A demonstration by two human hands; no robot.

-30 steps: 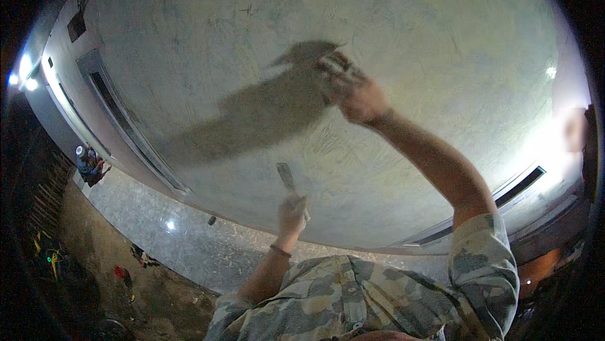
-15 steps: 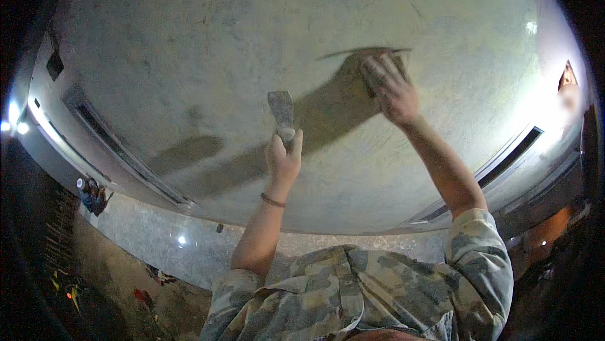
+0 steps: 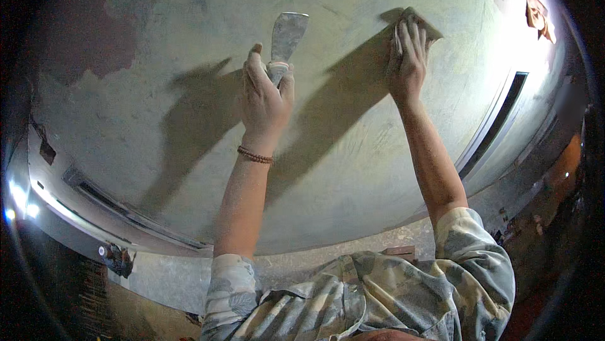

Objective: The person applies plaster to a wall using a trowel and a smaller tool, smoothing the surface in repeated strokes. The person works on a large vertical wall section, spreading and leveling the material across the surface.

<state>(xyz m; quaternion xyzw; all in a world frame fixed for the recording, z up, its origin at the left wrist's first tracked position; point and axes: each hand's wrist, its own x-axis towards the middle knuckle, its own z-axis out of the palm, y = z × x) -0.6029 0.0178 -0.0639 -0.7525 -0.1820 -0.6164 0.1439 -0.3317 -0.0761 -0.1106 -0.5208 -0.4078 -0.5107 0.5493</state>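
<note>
My left hand (image 3: 265, 102) is closed round the handle of a putty knife (image 3: 290, 34), its metal blade pointing up, with one finger raised off the handle. A beaded bracelet (image 3: 254, 154) circles that wrist. To the right and farther up, my right hand (image 3: 409, 57) lies flattened over a dark, flat piece of sandpaper (image 3: 431, 30), pressing it to the plastered ceiling (image 3: 340, 202). Only the sandpaper's far and right edges show past the fingers. The plaster is pale green-white and patchy, and both arms cast long shadows on it.
Darker bare patches (image 3: 88, 39) adjoin the plaster at upper left. Long recessed slots run along the left (image 3: 120, 205) and right (image 3: 495, 124) sides. A ragged hole (image 3: 539, 15) opens at upper right. A lamp-like fixture (image 3: 117, 259) is at lower left, beside bright lights.
My right hand has slid farther up the ceiling with the sandpaper. My left hand has risen with the putty knife and lifted a finger. The view has shifted and tilted.
</note>
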